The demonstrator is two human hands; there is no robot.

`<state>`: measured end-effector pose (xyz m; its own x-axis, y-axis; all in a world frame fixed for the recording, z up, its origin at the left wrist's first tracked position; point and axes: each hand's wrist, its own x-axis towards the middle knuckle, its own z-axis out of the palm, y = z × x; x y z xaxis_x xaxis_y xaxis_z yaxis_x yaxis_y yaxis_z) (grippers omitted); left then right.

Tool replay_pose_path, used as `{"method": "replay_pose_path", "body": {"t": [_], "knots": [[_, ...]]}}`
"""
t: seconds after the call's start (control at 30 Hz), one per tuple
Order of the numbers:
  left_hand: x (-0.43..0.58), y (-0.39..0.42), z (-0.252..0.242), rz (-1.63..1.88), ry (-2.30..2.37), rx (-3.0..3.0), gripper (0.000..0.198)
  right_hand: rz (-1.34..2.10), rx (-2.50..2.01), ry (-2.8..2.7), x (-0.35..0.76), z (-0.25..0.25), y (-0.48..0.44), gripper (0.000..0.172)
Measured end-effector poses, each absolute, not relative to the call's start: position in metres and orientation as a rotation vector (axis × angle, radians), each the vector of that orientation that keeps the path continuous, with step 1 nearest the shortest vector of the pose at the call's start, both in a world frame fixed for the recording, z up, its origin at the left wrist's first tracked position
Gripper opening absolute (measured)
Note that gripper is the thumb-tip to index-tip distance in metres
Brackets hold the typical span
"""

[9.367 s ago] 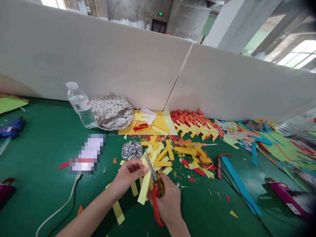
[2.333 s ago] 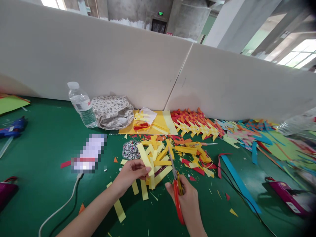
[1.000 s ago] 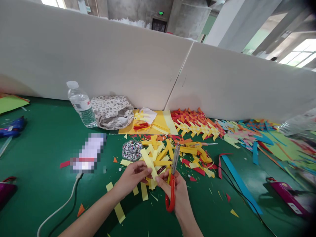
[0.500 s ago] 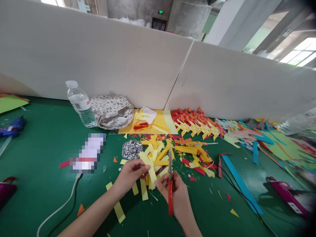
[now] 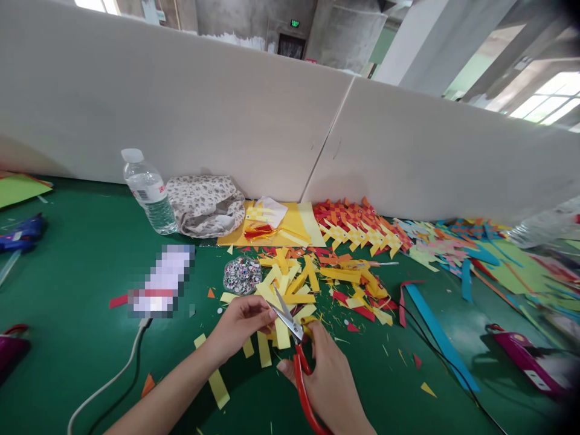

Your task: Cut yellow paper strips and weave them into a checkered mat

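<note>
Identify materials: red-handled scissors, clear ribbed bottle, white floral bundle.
Red-handled scissors: silvery blades likely metal, shiny; red handle probably smooth plastic, uniform colour.
Clear ribbed bottle: likely glossy plastic, transparent with highlights.
White floral bundle: probably matte fabric, soft creases; fibre unclear.

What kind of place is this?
Probably a craft workspace in a rough-looking building: scissors in the right hand, yellow paper strips on a green table, and bare concrete behind the white partition.
</note>
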<state>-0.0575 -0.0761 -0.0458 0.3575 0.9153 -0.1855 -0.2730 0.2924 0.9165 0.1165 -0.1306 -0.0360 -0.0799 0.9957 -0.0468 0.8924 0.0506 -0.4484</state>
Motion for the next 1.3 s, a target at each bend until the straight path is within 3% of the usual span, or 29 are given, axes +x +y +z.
{"method": "replay_pose_path", "body": {"t": [0.67, 1.3], "knots": [[-0.058, -0.076, -0.044, 0.925, 0.779, 0.883, 0.013, 0.528, -1.869, -2.07, 0.118, -0.044, -0.127, 0.029], [-0.06, -0.075, -0.043, 0.853, 0.845, 0.936, 0.021, 0.555, -1.742, -1.803, 0.12, -0.048, -0.123, 0.031]]}}
